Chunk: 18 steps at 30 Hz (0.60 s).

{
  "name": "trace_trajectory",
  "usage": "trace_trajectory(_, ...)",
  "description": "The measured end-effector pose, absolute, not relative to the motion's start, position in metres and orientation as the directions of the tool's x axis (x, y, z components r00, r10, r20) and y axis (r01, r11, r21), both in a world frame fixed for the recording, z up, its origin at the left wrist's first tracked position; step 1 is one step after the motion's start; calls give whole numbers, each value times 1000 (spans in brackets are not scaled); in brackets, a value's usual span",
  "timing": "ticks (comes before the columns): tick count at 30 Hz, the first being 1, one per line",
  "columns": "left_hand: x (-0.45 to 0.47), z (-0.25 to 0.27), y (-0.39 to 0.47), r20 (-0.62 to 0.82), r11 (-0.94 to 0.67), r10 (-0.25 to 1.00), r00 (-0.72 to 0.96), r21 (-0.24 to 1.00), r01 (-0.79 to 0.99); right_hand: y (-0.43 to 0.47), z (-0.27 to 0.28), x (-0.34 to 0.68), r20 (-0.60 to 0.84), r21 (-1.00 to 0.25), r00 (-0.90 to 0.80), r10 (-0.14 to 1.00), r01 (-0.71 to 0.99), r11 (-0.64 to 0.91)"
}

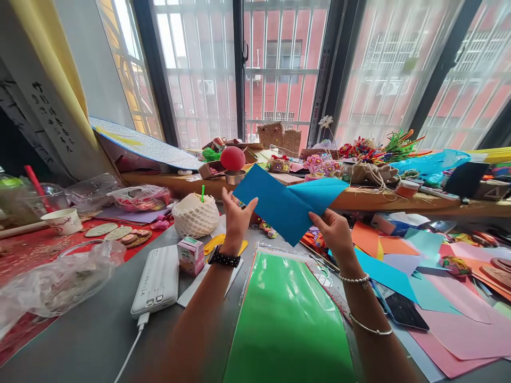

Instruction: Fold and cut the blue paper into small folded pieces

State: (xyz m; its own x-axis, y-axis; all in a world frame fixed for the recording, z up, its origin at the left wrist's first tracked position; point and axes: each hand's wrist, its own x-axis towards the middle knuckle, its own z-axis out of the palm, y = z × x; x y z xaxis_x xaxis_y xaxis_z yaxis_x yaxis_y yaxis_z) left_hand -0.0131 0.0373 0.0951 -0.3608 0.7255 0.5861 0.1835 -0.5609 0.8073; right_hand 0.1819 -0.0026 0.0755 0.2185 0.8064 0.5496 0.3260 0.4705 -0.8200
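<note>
A folded sheet of blue paper [275, 205] is held up in the air between my two hands, above the table. Its right part forms a pointed flap that stands out toward the upper right. My left hand [237, 215] grips the paper's left edge, thumb in front and fingers partly behind. At the lower right edge, my right hand [333, 229] pinches the paper between thumb and fingers. Below the hands lies a green sheet pack [291, 314] in a clear plastic sleeve.
A white power bank [156, 279] with a cable, a small pink carton [190, 255] and a netted coconut [195, 215] stand on the left. On the right lie a phone [403, 310] and coloured paper sheets [467, 319]. A cluttered wooden sill [167, 183] runs below the windows.
</note>
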Motion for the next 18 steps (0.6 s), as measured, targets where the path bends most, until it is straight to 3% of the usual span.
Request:
trace_trajectory(2, -17, 103, 30, 789, -601, 489, -372, 614, 511, -6, 77, 185, 636, -691, 204, 744, 580, 431)
trace_trajectory(4, -11, 113, 13, 933, -628, 322, -159, 336, 702, -11, 81, 185, 704, -542, 159, 693, 750, 378)
trace_trajectory(7, 8, 124, -17, 935, -651, 249, 252, -31, 759, -19, 87, 181, 768, -358, 50, 638, 860, 364)
trace_trajectory(9, 19, 126, -31, 875, -658, 220, 432, -193, 728, -26, 91, 176, 795, -262, -28, 605, 885, 386)
trace_trajectory(12, 25, 125, -37, 857, -645, 200, 474, -249, 723, -37, 97, 171, 824, -163, -113, 556, 891, 423)
trace_trajectory(18, 19, 125, -35, 881, -646, 199, 430, -212, 734, -60, 109, 164, 847, -84, -162, 506, 899, 430)
